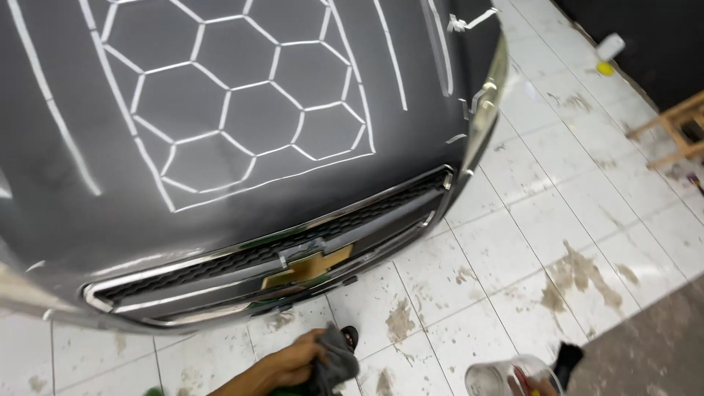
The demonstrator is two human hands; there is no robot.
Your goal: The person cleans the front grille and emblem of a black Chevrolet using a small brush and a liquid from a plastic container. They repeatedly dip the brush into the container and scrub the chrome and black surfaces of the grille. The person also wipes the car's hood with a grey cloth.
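A dark grey car hood (220, 110) fills the upper left, its glossy surface reflecting a honeycomb of ceiling lights. Below it run the chrome-trimmed grille (242, 268) and a gold emblem (308, 268). My left hand (290, 363) is low in front of the bumper, closed around a crumpled grey cloth (336, 361). At the bottom edge, my right hand (532, 385) is mostly cut off; it holds a clear plastic container (502, 378) with a black part (567, 357) beside it.
The floor is white tile (557, 213) with brown dirt stains. A headlight (488, 99) sits at the car's right corner. A wooden stand (678, 128) and a small white-and-yellow object (607, 53) are at the far right near a dark wall.
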